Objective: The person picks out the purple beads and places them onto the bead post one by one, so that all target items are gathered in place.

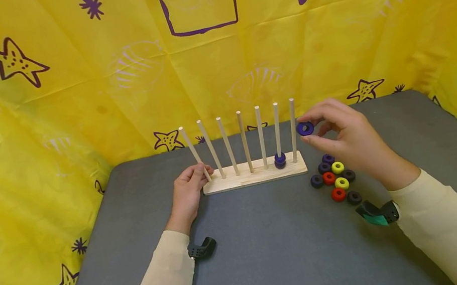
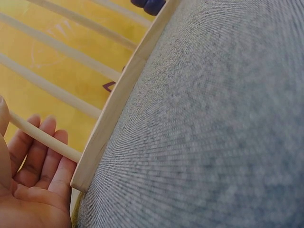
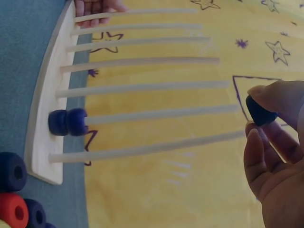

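A wooden peg rack [image 1: 239,179] with a row of upright pegs stands on the grey table. The person's left hand [image 1: 189,190] holds the leftmost peg [image 2: 45,137] low down, thumb on one side and fingers behind it. Two dark blue rings [image 1: 279,161] are stacked at the bottom of the second peg from the right. The right hand [image 1: 344,135] pinches another dark blue ring [image 1: 305,129] between thumb and fingertips. That ring is beside the upper part of the rightmost peg [image 3: 152,146], near its tip, and not on it.
Several loose rings lie in a group right of the rack: yellow ones [image 1: 341,183], red ones [image 1: 338,194] and dark ones [image 1: 354,198]. A yellow patterned cloth [image 1: 205,65] hangs behind and at the sides of the table [image 1: 257,254].
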`<move>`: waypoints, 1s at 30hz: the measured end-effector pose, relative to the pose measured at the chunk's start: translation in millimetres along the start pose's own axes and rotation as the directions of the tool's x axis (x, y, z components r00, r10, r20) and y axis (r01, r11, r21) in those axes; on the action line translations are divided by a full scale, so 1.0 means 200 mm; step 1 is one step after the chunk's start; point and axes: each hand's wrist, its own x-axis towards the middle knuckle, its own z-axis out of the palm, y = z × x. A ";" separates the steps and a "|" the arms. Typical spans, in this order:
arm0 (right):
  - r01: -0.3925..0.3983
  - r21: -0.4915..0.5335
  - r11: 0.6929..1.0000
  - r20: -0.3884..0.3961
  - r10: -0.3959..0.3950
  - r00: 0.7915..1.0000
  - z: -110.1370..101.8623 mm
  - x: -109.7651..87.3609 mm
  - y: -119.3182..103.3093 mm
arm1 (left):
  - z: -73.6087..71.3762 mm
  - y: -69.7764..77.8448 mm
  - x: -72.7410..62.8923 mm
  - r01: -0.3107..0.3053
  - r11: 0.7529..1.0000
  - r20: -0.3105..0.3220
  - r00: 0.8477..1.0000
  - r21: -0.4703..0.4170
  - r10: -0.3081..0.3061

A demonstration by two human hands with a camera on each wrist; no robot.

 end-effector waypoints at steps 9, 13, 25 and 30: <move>0.013 -0.026 1.000 0.021 -0.013 1.000 0.05 0.08 0.00 | -0.01 -0.01 0.00 -0.010 1.000 0.003 1.000 0.004 0.009; 0.029 -0.044 0.999 0.028 -0.028 0.999 0.05 0.11 0.01 | -0.01 -0.01 0.00 -0.012 1.000 0.001 1.000 -0.004 0.012; 0.062 -0.037 0.997 0.016 -0.061 0.998 0.06 0.18 0.02 | 0.00 -0.01 0.00 0.002 1.000 0.010 1.000 -0.006 -0.002; 0.037 -0.038 0.999 0.021 -0.036 0.999 0.06 0.23 0.00 | -0.01 0.00 0.00 0.005 1.000 0.011 1.000 -0.002 -0.005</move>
